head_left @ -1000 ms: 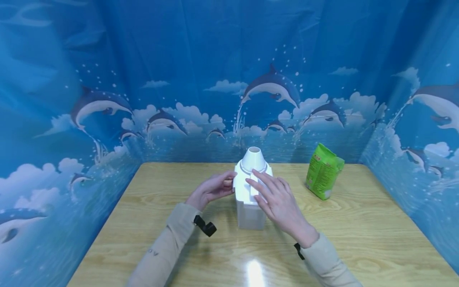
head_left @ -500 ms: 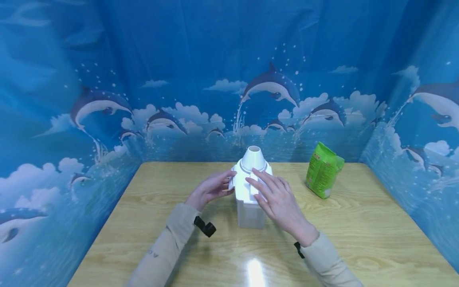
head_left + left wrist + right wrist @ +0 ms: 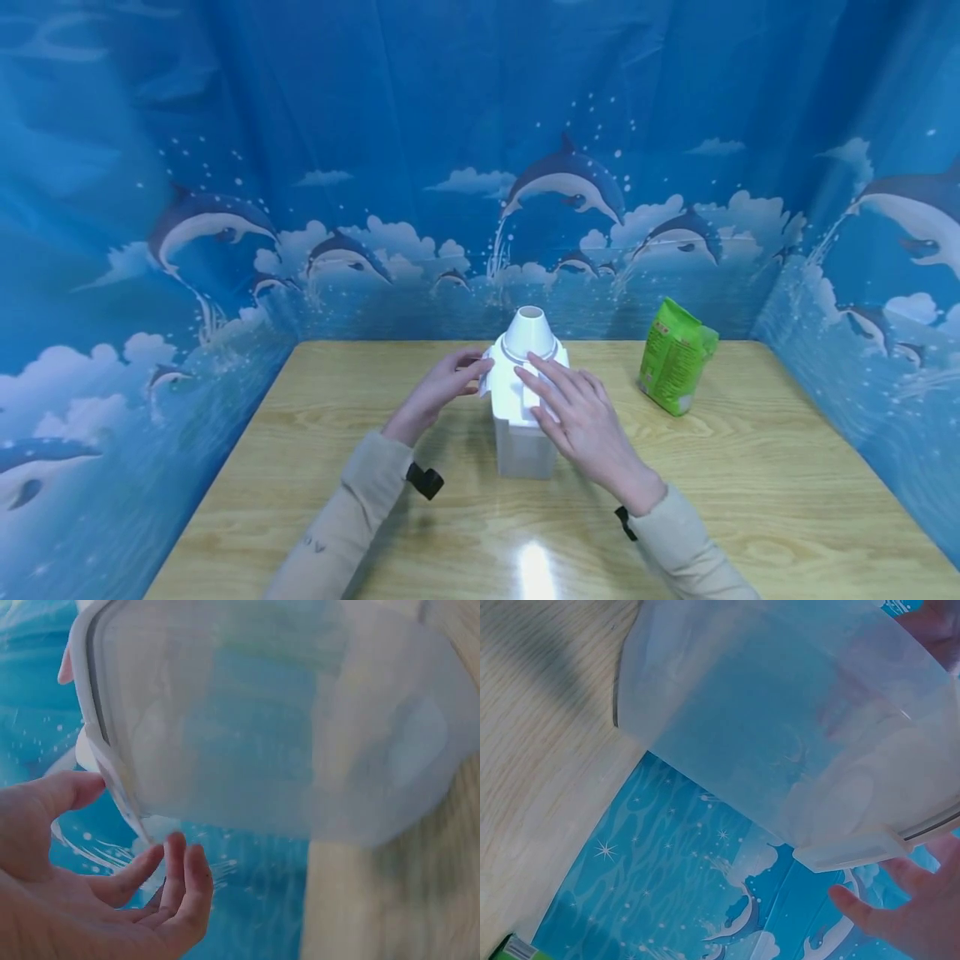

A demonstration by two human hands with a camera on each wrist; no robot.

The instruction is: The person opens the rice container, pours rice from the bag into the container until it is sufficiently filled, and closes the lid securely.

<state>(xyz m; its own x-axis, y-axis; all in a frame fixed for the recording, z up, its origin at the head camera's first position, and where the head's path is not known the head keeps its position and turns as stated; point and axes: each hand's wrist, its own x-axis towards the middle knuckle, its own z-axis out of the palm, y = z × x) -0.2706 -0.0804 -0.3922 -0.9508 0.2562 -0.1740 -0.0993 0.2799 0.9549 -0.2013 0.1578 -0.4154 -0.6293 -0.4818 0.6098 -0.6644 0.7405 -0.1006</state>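
Container [image 3: 522, 417]: white-lidded translucent box, upright at mid-counter, long axis vertical; narrow side toward the person.
Lid [image 3: 517, 385]: white, seated on top of the container, rim showing as a white band in the left wrist view [image 3: 105, 761].
Funnel [image 3: 529, 333]: white cone on the far part of the lid, open mouth pointing straight up.
Side flap [image 3: 487, 379]: small white tab at the container's left upper edge, tilted outward from the lid.
Left hand [image 3: 442, 387]: at the container's left upper edge, fingertips touching the side flap; thumb against the lid rim in the left wrist view, fingers [image 3: 176, 874] loosely bent below it, grip apart, not clamped on anything.
Right hand [image 3: 581, 417]: laid on the container's right top, straight fingers spread across the lid and pressing it; grip apart, nothing pinched.
Container wall: cloudy plastic, seen close in the right wrist view [image 3: 780, 742], nothing visible inside.
Green bag [image 3: 677, 357]: standing right of the container, well apart, leaning slightly, toward the far right counter edge.
Counter [image 3: 750, 483]: pale wood grain, carrying container and bag.
Backdrop [image 3: 375, 167]: blue dolphin-print cloth behind and on both sides of the container.
Sleeves [image 3: 360, 508]: beige, a black strap at each wrist.
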